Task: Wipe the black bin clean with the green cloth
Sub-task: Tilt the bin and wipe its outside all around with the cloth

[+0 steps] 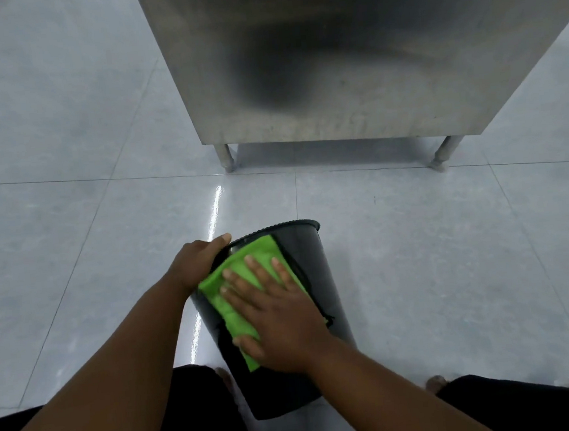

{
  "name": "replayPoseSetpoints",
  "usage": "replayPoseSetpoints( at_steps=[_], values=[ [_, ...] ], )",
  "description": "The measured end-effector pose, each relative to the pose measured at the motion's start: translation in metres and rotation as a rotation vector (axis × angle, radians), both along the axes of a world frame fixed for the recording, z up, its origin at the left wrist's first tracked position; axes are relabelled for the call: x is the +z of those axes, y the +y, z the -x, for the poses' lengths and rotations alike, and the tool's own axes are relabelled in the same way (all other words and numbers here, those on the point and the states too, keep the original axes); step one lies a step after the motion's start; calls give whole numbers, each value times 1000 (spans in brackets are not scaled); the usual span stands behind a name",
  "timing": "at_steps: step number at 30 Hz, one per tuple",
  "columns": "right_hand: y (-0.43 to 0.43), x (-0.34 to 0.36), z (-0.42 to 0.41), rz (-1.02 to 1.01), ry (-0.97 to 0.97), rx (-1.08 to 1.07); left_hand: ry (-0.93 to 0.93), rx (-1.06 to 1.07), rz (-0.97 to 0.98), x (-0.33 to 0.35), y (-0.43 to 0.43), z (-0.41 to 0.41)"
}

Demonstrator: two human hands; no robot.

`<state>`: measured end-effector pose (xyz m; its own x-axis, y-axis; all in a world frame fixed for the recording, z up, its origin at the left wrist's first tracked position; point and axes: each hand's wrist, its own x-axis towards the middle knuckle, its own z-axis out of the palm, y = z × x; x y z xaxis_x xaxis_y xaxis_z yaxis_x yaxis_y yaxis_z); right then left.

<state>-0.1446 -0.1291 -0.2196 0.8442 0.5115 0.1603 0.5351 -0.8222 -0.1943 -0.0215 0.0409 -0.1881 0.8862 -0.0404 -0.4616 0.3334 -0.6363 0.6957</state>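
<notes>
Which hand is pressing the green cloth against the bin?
The right hand, fingers spread flat on the green cloth; the left hand instead grips the black bin near its rim.

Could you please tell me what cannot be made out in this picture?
Inside of the bin, head view: its mouth faces away, so its own wall hides it.
Cloth under the right hand, head view: the flat hand covers that part.
Most fingers of the left hand, head view: curled over the bin's rim.
Top of the steel cabinet, head view: cut off by the upper edge.
</notes>
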Motion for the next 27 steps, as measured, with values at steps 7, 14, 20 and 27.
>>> replayPoseSetpoints(
  at_steps=[7,14,20,27],
  values=[
    [23,-4,8,-16,-54,208,105,-280,45,30,-40,-17],
    [-25,-19,-21,-388,137,-259,-2,-242,-12,22,-22,-9],
    [-40,-29,-45,-910,637,-658,13,-233,-3,22,-12,-5],
    [9,-7,-15,-330,168,-363,-23,-220,-16,13,-1,-3]
  ],
)
